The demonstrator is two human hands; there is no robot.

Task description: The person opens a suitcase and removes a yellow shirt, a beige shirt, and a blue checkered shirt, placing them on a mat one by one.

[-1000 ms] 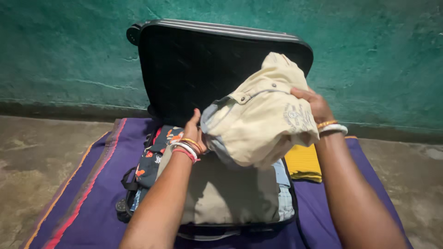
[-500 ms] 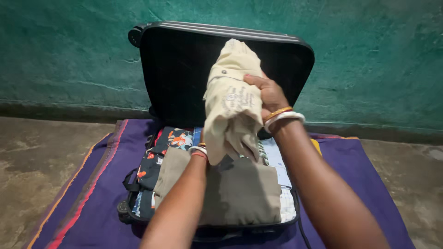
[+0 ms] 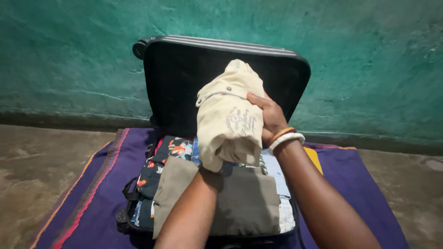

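A cream garment (image 3: 229, 121) of thick matt cotton-like cloth, creased, with small dull metal snap buttons and a faded printed patch. The right hand (image 3: 270, 116) presses into its soft folds; the wrist wears glossy bangles (image 3: 286, 137), one white, one golden. The suitcase (image 3: 221, 78) is hard plastic with a ribbed, faintly shiny shell edge; its lid lining is matt black fabric. Inside lies smooth khaki cloth (image 3: 240, 198) and a dark floral printed fabric (image 3: 159, 168). A woven purple mat (image 3: 99, 184) with striped edging covers a rough concrete floor (image 3: 37, 161). The teal wall (image 3: 369, 69) is uneven, matt painted plaster.
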